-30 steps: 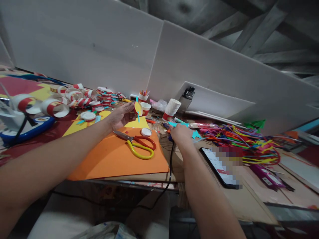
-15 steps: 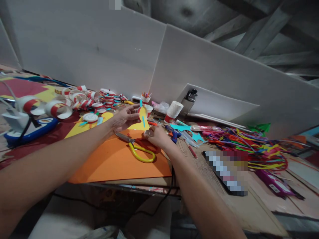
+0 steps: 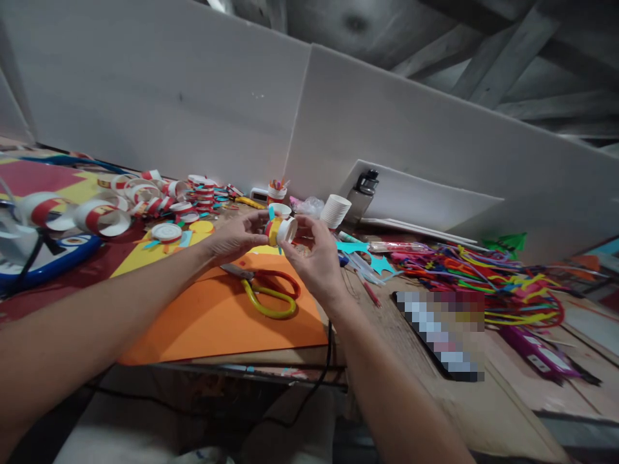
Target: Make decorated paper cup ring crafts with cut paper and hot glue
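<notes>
Toward the back left corner of the worktop (image 3: 387, 322) lie curled red-and-white strips (image 3: 104, 216), then a pile of cut cup bases (image 3: 200, 193) with blue bits among them; these look like pieces already worked on. Nearer, a white disc (image 3: 166, 232) with blue and orange strips about it rests by a yellow sheet (image 3: 130, 261).

The left hand (image 3: 236, 237) is raised over the worktop's middle, fingertips pinched on a yellow-faced cup piece (image 3: 274, 233) with blue strips, its yellow face turned to the right. Below, the scissors (image 3: 256, 304) lie on an orange sheet (image 3: 222, 332) reaching the near edge. Close against that yellow face sits a white cup base (image 3: 287, 230), clasped by the right hand (image 3: 312, 254) between thumb and fingers. Face and strips seem done; joining the two parts looks unfinished, though I cannot tell whether they are stuck already.

Further right, a cup stack (image 3: 334, 211) stands toward the back edge, then fuzzy coloured stems (image 3: 483, 277) spread toward the right
</notes>
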`<state>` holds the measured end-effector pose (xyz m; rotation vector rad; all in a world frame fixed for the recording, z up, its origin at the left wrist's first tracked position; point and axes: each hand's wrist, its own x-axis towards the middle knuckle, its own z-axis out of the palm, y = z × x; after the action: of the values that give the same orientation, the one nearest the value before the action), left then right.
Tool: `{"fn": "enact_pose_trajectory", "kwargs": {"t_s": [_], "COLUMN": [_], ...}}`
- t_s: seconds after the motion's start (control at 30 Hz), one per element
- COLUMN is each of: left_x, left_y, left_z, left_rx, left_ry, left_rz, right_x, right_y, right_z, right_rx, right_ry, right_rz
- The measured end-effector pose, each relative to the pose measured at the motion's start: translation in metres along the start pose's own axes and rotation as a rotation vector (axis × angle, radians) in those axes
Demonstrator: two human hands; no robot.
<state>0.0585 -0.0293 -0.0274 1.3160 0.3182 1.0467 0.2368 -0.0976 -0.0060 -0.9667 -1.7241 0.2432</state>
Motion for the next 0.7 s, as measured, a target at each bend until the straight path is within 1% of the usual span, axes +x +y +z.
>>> {"fn": "enact_pose_trajectory", "kwargs": {"t_s": [0.13,0.3,0.57,0.7], "left_x": [0.0004,0.0005,-0.0011,-0.0010], "left_y": [-0.0020,-0.0026,0.0001,-0.0008], "left_z": [-0.0008,-0.0015,0.0021,0.0012], "left_rx": [0.005,0.017,0.030,0.021], "left_ry": [-0.022,-0.030,-0.018,0.002], "left_rz": [0.004,0.026,0.011,0.002], "right_x": [-0.0006,-0.0020,-0.0023,-0.0021], "right_y": [0.0006,0.0012,-0.0038,-0.0063], "right_z": [-0.0015,-0.0005,-0.0006,-0.0006], "right_rx": [-0.053,-0.046,-0.079,-0.092], "right_ry": [-0.026,-0.073,-0.076,-0.057], "right_rz": [-0.039,-0.049,-0.057,-0.086]}}
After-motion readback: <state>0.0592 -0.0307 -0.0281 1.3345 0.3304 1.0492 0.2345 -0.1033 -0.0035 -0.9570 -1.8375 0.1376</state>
